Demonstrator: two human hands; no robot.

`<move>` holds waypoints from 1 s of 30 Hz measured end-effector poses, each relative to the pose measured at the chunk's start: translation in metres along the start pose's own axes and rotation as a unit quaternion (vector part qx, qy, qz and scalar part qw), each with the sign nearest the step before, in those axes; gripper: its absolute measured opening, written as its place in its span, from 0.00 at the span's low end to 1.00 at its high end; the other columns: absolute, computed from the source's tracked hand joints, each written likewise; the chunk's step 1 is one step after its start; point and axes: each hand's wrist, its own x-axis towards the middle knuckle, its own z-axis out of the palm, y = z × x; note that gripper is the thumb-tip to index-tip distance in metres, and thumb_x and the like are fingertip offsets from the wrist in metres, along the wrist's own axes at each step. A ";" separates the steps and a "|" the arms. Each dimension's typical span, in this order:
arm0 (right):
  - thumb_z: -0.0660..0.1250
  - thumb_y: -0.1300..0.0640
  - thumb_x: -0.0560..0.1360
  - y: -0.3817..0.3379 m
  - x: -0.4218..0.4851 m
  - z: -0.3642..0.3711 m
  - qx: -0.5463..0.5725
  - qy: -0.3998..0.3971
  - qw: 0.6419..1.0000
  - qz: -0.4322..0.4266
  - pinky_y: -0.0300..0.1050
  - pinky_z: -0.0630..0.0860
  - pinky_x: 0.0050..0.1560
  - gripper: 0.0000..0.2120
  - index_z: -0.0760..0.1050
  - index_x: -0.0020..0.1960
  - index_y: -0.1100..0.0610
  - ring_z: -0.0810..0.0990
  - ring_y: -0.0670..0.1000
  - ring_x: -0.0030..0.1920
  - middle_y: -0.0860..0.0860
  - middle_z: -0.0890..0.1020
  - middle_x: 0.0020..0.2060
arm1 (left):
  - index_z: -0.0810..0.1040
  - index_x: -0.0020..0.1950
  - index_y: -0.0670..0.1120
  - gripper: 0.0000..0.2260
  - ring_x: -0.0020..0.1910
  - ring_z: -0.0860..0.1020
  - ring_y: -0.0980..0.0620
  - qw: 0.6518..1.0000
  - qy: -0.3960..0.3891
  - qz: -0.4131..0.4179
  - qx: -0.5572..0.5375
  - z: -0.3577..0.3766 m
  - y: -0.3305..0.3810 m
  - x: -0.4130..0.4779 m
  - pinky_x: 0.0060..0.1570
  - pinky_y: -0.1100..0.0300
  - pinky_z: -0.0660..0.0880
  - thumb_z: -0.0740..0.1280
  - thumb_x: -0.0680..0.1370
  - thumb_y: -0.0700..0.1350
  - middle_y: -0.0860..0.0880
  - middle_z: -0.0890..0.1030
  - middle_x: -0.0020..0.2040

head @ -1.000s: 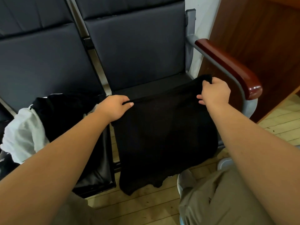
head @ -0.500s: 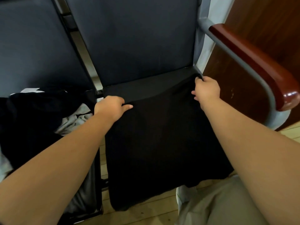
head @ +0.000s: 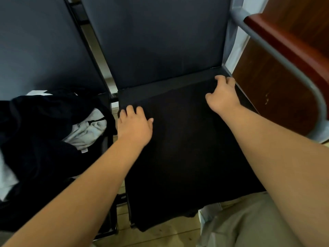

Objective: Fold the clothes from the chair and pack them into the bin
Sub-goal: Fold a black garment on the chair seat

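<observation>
Waiting-room or hall seating, linked dark padded seats [head: 156, 41], wooden armrest [head: 284, 43], plank floor [head: 160, 236], wood panelling [head: 277, 90]

I see a black fabric garment [head: 187, 154] spread flat over the dark padded chair seat [head: 160, 90], its lower part hanging over the seat's front edge. My left hand [head: 134, 126] lies on the garment's back-left corner, fingers nearly straight and pressing down. My right hand [head: 222, 97] rests at the back-right corner, fingers arched with tips on the cloth and thumb spread apart. A strip of bare seat shows along the back edge, under the dark upright backrest [head: 160, 41]. On the neighbouring seat to the left sits a loose heap of black and white clothes [head: 44, 139]. A reddish-brown wooden armrest [head: 293, 50] runs along the seat's right side.
</observation>
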 end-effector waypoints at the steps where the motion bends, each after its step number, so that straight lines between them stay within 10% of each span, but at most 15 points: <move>1: 0.71 0.53 0.81 -0.002 -0.002 0.000 -0.033 -0.009 0.999 -0.004 0.59 0.75 0.71 0.33 0.62 0.82 0.49 0.71 0.64 0.74 0.57 0.58 0.81 | 0.62 0.81 0.45 0.31 0.80 0.59 0.33 1.000 -0.027 -0.006 -0.009 0.005 0.000 -0.006 0.78 0.40 0.61 0.57 0.85 0.63 0.38 0.60 0.81; 9: 0.62 0.31 0.81 0.006 -0.015 0.009 -0.202 -0.158 0.966 0.010 0.65 0.49 0.83 0.39 0.51 0.86 0.41 0.45 0.63 0.85 0.52 0.46 0.87 | 0.42 0.87 0.52 0.36 0.85 0.40 0.38 0.997 -0.063 0.006 -0.045 0.028 -0.008 -0.009 0.84 0.42 0.44 0.44 0.85 0.68 0.43 0.40 0.87; 30: 0.60 0.31 0.81 0.016 0.020 0.024 -0.142 -0.022 0.990 -0.009 0.62 0.50 0.83 0.33 0.60 0.83 0.37 0.50 0.61 0.85 0.53 0.54 0.86 | 0.46 0.88 0.51 0.34 0.86 0.41 0.43 0.996 -0.016 0.047 -0.074 0.024 -0.009 0.059 0.84 0.44 0.43 0.46 0.86 0.66 0.45 0.43 0.87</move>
